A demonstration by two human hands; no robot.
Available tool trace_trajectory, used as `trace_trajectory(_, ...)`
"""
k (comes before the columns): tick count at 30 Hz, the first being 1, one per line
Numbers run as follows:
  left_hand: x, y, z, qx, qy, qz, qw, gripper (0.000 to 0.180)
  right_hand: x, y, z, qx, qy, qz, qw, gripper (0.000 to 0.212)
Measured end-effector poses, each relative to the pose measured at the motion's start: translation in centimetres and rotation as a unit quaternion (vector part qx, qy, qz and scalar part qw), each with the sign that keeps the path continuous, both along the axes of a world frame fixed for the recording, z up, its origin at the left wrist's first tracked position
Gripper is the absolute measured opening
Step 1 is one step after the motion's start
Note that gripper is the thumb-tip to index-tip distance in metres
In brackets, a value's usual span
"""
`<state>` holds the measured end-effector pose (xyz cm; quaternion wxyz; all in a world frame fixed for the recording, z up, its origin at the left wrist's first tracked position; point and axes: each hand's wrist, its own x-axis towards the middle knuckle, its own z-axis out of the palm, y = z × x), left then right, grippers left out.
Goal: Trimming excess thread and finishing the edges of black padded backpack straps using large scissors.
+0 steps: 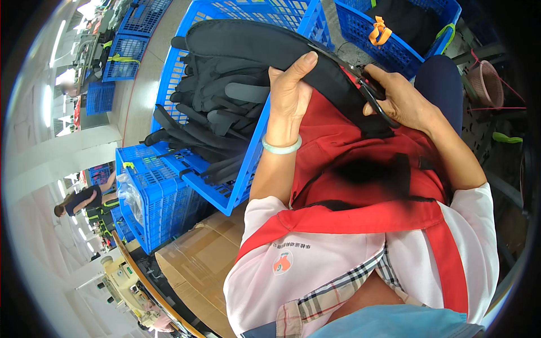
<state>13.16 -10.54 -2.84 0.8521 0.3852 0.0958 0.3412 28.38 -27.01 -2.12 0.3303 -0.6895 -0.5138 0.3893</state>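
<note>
My left hand (289, 93) is closed on a long, curved black padded strap (242, 40), its thumb lying across the top face. The strap reaches from above the blue crate down over my red apron (332, 143). In my right hand (407, 104) are scissors (367, 90) with dark handles and a bit of red near the pivot. Their blades lie along the strap's right edge; whether they are parted is hard to make out. Below the strap, many similar black pieces (197, 84) fill the blue crate (243, 169) in a loose heap.
Another blue crate (389, 53) with black material stands ahead on the right, an orange strip (380, 32) on its rim. Stacked blue crates (160, 197) and a cardboard box (197, 265) are at left. A pink basket (486, 84) sits far right. Another person (84, 200) is off left.
</note>
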Motion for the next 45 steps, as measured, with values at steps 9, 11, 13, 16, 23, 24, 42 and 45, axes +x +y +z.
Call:
trace_trajectory(9,0.1,-0.2,0.0,0.009,0.007,-0.001,1.0,0.017,-0.1,0.2,1.1,0.007,0.003,-0.01,1.0,0.049)
trace_trajectory(11,0.3,-0.4,0.0,0.013,0.009,-0.003,1.0,0.017,-0.4,0.0,0.6,0.066,-0.021,-0.014,0.997,0.048)
trace_trajectory(13,0.4,-0.5,-0.2,0.032,0.02,-0.001,0.999,0.017,-0.4,0.2,0.8,0.126,-0.045,-0.016,0.991,0.048)
trace_trajectory(16,0.2,-0.3,0.1,0.023,0.012,-0.02,0.999,0.017,0.2,0.2,1.6,0.036,0.04,-0.027,0.998,0.049)
trace_trajectory(23,0.2,0.2,2.1,0.032,-0.002,0.022,0.999,0.016,0.2,0.0,1.2,0.111,-0.065,-0.014,0.992,0.061)
trace_trajectory(24,0.3,0.1,2.1,0.032,-0.003,0.021,0.999,0.016,0.1,-0.1,1.3,0.158,-0.088,-0.011,0.984,0.065)
trace_trajectory(42,0.5,0.0,1.9,0.029,-0.004,-0.001,1.0,0.021,0.9,0.4,2.6,0.075,-0.011,0.004,0.997,0.046)
trace_trajectory(45,0.6,-0.2,1.9,0.037,0.004,-0.002,0.999,0.021,0.8,0.5,2.9,0.092,-0.009,0.002,0.996,0.044)
